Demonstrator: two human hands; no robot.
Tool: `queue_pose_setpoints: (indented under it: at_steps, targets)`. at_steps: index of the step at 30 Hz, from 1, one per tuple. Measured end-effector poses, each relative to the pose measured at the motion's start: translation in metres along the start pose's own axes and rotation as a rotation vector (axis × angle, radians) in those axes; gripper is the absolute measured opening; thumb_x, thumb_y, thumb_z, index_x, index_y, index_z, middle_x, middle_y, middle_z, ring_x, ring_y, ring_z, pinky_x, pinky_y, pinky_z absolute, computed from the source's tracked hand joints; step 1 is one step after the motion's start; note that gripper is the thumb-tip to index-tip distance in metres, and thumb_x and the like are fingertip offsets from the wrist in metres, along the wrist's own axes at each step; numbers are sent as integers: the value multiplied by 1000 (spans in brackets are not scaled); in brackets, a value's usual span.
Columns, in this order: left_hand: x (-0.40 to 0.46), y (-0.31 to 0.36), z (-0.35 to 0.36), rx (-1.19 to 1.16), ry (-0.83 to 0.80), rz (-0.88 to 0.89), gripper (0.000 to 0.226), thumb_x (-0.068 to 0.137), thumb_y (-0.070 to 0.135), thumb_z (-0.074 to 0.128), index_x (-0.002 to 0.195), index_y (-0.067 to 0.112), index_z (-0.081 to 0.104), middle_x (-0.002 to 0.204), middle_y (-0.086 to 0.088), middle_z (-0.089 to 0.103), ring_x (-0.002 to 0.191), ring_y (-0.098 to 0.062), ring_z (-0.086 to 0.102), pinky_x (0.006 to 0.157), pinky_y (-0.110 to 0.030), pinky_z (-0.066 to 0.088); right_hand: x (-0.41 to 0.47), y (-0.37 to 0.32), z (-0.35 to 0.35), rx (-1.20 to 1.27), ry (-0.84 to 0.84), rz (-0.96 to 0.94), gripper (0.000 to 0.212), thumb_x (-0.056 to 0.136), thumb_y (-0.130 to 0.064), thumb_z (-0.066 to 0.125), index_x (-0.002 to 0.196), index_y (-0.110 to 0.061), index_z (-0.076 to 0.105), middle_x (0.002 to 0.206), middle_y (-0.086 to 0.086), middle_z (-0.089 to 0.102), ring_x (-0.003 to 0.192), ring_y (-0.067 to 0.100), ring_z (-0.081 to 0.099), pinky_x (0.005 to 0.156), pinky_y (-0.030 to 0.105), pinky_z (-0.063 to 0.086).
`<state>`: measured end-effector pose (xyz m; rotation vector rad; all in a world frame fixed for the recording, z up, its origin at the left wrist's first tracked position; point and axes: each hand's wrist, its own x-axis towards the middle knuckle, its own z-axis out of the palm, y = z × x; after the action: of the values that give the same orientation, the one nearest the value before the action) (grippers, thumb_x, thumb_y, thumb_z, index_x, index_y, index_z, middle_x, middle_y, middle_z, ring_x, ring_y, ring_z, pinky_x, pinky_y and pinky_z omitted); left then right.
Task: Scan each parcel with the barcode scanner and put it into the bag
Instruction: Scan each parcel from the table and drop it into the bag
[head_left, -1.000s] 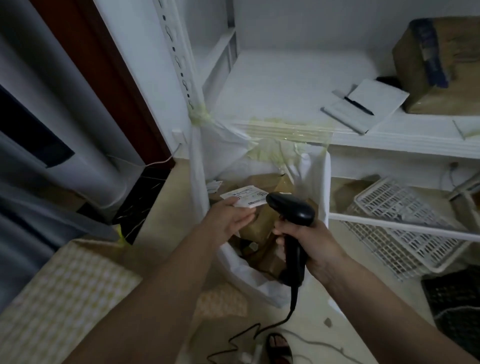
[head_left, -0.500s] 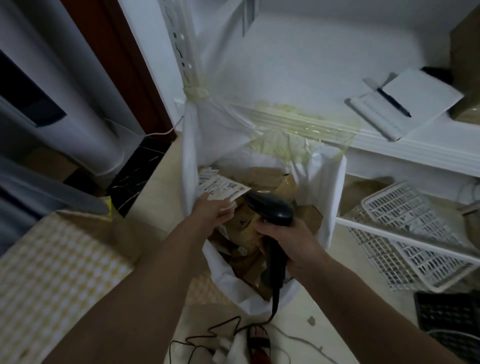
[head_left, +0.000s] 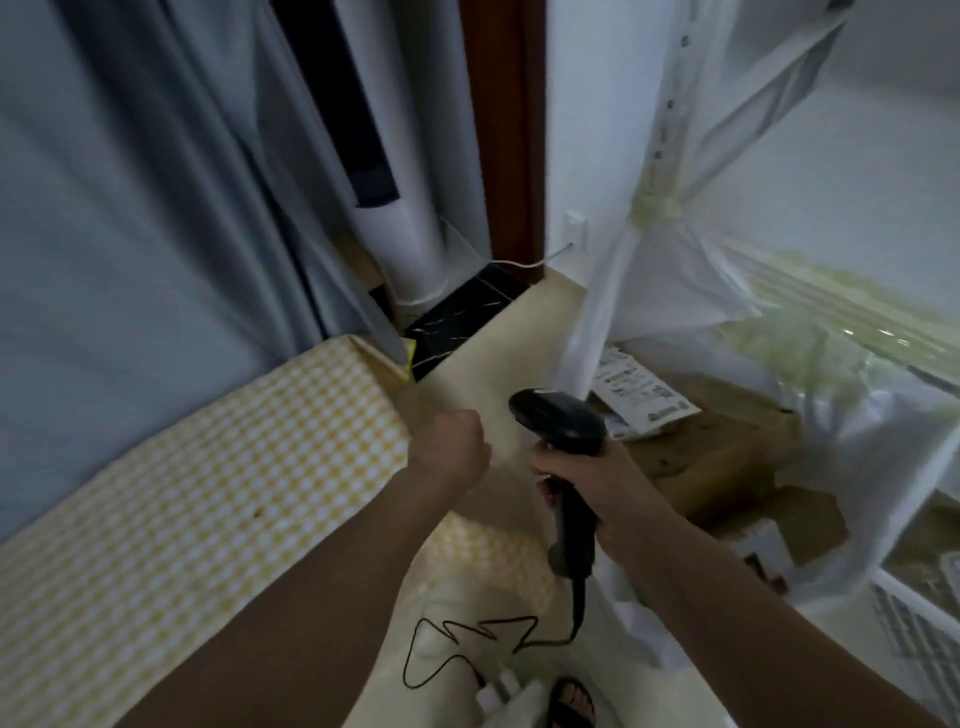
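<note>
Gripping the black barcode scanner (head_left: 558, 422) by its slim handle, the right hand (head_left: 592, 475) holds the rounded head pointing up and to the left, with a thin black cable (head_left: 467, 642) trailing from the handle base in loose kinks over the pale floor (head_left: 514, 353). The left hand (head_left: 451, 451) is curled into a loose fist with nothing in it, hovering just left of the scanner. To the right, the white, thin plastic bag (head_left: 883, 441) stands open, its rim fixed with yellowish tape (head_left: 655, 208); inside lie brown cardboard parcels (head_left: 727, 457), the top one bearing a white printed label (head_left: 641, 395). A yellow-and-white checked fabric (head_left: 197, 467) covers the surface at left, beneath grey pleated curtains (head_left: 130, 182).
</note>
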<state>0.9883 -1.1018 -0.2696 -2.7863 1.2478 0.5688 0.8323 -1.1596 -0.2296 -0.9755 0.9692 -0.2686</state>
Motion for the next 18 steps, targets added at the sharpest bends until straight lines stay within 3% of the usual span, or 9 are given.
queue_pose_setpoints:
  at_steps: [6,13,18]
  targets:
    - [-77,-125,-14,-33,61,-264,30,98,33,50,120,13,56,122,-10,60,111,-27,59,86,-34,48,-31,19,102,-166,-215,30,8,78,-4,71,75,-3,65,66,13,56,61,23,53,64,33,44]
    - [-229,-276,-17,-170,145,-556,19,89,20,51,106,18,60,112,-4,64,102,-24,61,77,-29,47,-107,69,245,-306,-383,14,9,79,-2,72,87,-1,68,63,6,61,56,17,56,56,24,47]
    - [-357,-375,7,-223,196,-759,16,89,19,53,103,18,60,110,-4,64,99,-24,61,70,-28,42,-173,127,336,-432,-513,-2,9,77,-2,74,84,-4,69,68,8,64,61,19,58,64,30,49]
